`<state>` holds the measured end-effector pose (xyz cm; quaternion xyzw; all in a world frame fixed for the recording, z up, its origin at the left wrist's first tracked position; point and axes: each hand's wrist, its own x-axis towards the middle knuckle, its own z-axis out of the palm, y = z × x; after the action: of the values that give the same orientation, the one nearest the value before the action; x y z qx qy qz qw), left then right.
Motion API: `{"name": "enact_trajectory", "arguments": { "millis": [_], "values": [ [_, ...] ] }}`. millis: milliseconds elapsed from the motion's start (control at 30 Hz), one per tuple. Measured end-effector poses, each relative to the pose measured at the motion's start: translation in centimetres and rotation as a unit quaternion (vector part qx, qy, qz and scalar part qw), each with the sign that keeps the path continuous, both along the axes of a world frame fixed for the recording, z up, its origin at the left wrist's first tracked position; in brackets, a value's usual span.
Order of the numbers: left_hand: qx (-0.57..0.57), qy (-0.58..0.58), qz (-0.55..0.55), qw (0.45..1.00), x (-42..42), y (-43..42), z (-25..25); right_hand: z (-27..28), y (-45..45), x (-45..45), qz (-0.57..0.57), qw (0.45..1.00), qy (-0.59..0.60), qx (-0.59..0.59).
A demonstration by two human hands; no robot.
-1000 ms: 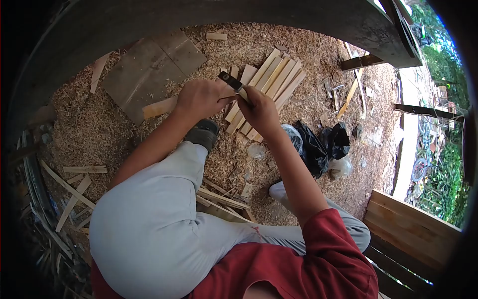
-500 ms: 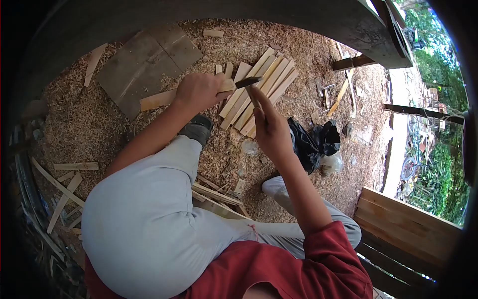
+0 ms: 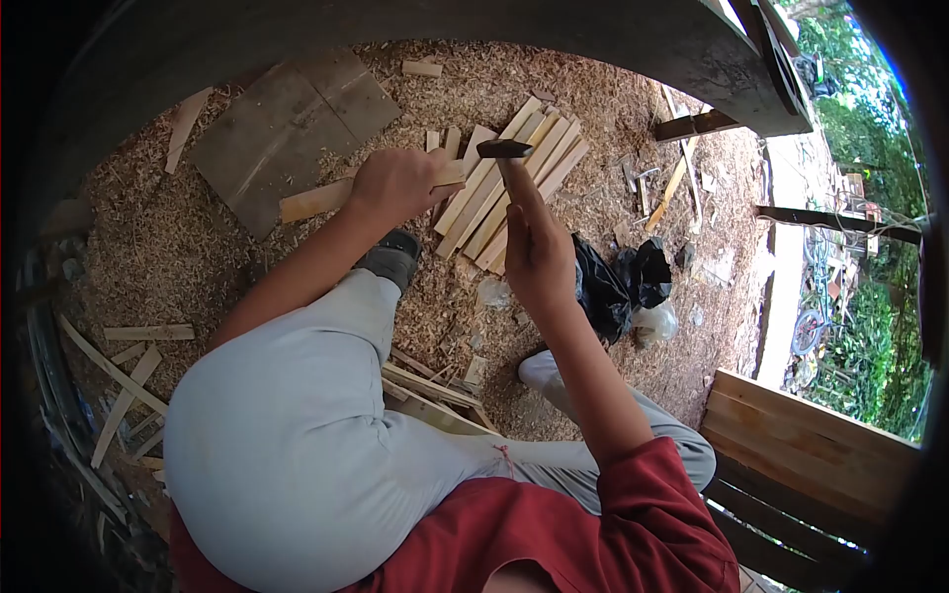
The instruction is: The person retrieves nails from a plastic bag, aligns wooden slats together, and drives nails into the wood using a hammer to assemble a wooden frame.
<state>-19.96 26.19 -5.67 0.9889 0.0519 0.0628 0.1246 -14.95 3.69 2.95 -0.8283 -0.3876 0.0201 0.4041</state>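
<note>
- At 1 o'clock my right hand (image 3: 539, 262) has its grip closed on the hammer (image 3: 504, 149), fingers round the handle, seemingly to leave the head free.
- At 11 o'clock my left hand (image 3: 393, 186) grips a wooden slat (image 3: 450, 175), its end poking out towards the hammer head, apart from it; I judge the fist steadies it.
- Beyond, towards 12, stacked slats (image 3: 494, 203) lie roughly side by side, perhaps for easy reach.
- A black plastic bag (image 3: 601, 292) slumps at 3 o'clock.
</note>
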Motion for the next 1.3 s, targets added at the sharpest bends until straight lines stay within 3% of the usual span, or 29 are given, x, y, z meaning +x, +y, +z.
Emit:
{"name": "enact_trajectory", "arguments": {
  "millis": [33,100,233,333,367,433,533,567,633,667,800,833,933,1033,1100,1167,1233,1300],
  "values": [
    [0.003,0.002,-0.003,1.0,0.0,0.0,0.0,0.3,0.0,-0.1,0.0,1.0,0.0,0.001],
    [0.005,0.002,-0.007,1.0,0.2,0.0,0.1,0.9,-0.3,0.1,0.029,0.973,0.067,-0.217],
    [-0.01,0.011,-0.002,1.0,0.2,0.0,0.2,0.6,-0.2,-0.2,0.025,0.987,0.026,-0.158],
    [-0.025,-0.009,-0.005,1.0,0.0,-0.1,0.0,0.5,0.1,-0.2,-0.002,0.999,-0.039,-0.003],
    [-0.046,-0.022,-0.008,0.999,0.0,0.0,0.0,0.6,0.0,-0.2,-0.003,0.999,-0.04,-0.003],
    [-0.05,-0.004,-0.005,0.999,0.2,0.0,0.2,0.9,-0.1,-0.3,0.011,0.989,0.011,-0.15],
    [-0.045,0.008,-0.003,0.999,0.0,-0.1,0.3,2.1,0.1,0.2,0.013,0.966,0.089,-0.241],
    [-0.034,-0.001,-0.005,0.999,0.0,-0.2,0.3,2.0,0.2,0.4,0.014,0.966,0.09,-0.242],
    [-0.044,-0.009,-0.002,0.999,-0.1,-0.2,0.5,2.0,0.5,0.6,0.007,0.999,0.011,-0.05],
    [-0.052,-0.02,0.0,0.998,0.0,-0.2,0.6,2.3,0.7,0.6,-0.001,1.0,-0.017,-0.02],
    [-0.048,-0.027,-0.003,0.998,0.0,-0.1,0.1,1.3,0.9,0.2,0.014,0.999,-0.035,-0.018],
    [-0.068,-0.017,-0.01,0.997,0.0,0.0,0.1,1.0,0.2,0.3,0.033,0.987,0.022,-0.158],
    [-0.082,-0.005,-0.015,0.996,0.0,0.1,0.0,1.5,0.2,0.3,0.029,0.981,0.03,-0.189],
    [-0.077,0.004,-0.009,0.997,-0.1,-0.2,0.5,2.6,0.5,0.1,-0.007,0.991,0.036,-0.125],
    [-0.076,0.007,-0.004,0.997,0.1,-0.2,0.8,2.3,1.0,-0.2,-0.023,0.999,-0.034,0.01],
    [-0.066,0.017,-0.003,0.998,0.1,-0.2,0.5,0.9,0.4,-0.1,-0.015,0.999,-0.04,-0.002],
    [-0.083,0.02,-0.003,0.996,0.1,-0.1,0.4,1.1,0.0,0.2,0.032,0.978,0.043,-0.2],
    [-0.103,0.026,-0.002,0.994,0.0,-0.1,0.1,1.7,-0.1,0.4,0.031,0.974,0.035,-0.224]
  ]
}}
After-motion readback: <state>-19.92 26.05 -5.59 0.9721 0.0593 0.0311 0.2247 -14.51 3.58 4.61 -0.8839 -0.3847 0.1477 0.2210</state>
